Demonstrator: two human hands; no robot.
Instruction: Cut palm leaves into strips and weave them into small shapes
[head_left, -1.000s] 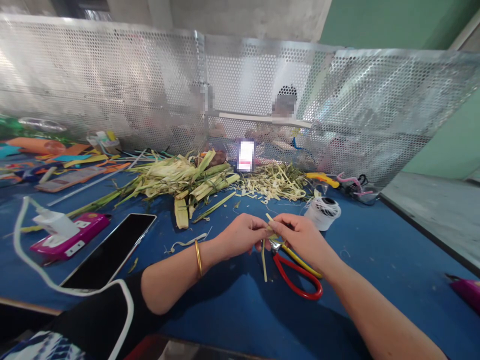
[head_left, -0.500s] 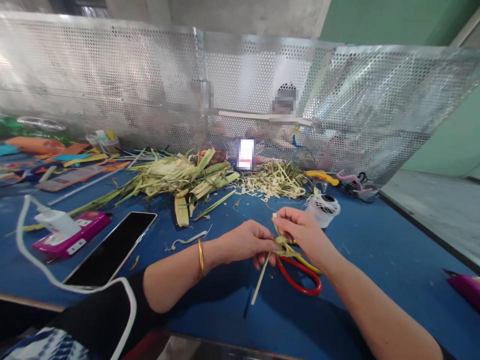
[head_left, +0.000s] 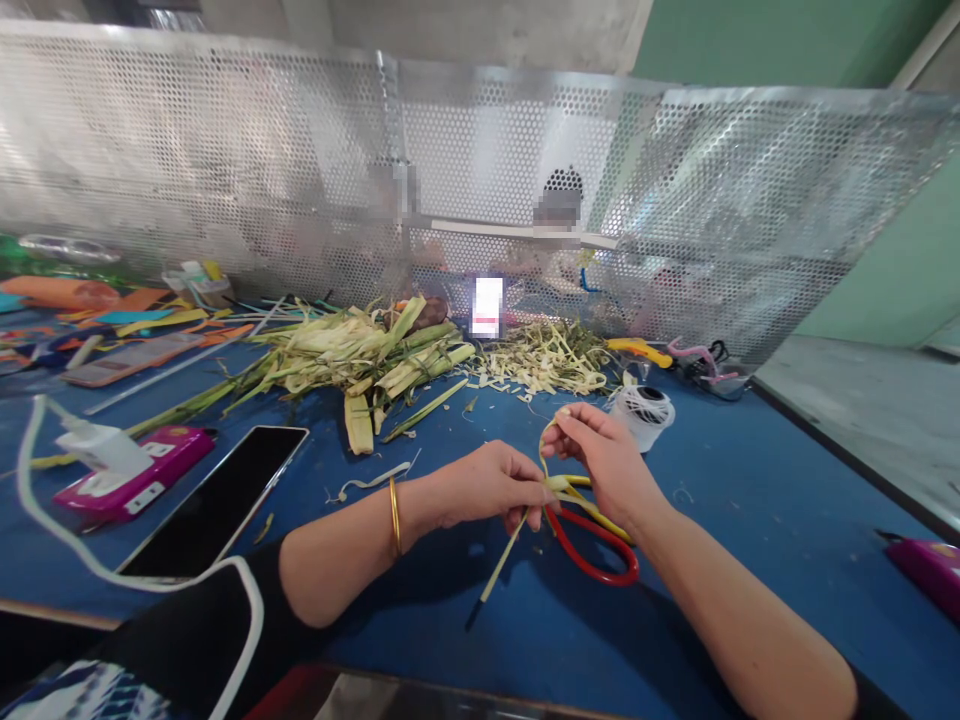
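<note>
My left hand (head_left: 499, 487) is closed in a pinch on the folded middle of a pale green plant strip (head_left: 502, 562), whose long tail hangs down to the left. Just to its right and slightly higher, my right hand (head_left: 600, 450) is closed too, finger and thumb gripping the strip's upper end, which rises in a thin curve. A small knot-like fold shows between the hands; its exact shape is partly hidden by fingers. Scissors (head_left: 619, 582) with red and yellow handles lie on the table beneath the hands, their blades mostly covered.
Behind the hands are a white thread spool (head_left: 645, 425), a heap of leaf stalks (head_left: 337, 350) and shredded trimmings (head_left: 551, 358). At left lie a black phone (head_left: 217, 500), a purple power strip (head_left: 176, 455) and a white cable (head_left: 82, 560). A perforated metal screen (head_left: 300, 150) borders the table.
My right hand has drawn the strip's end up and slightly left, and the fold between my hands looks smaller. The lower tail has swung left. The view has shifted slightly.
</note>
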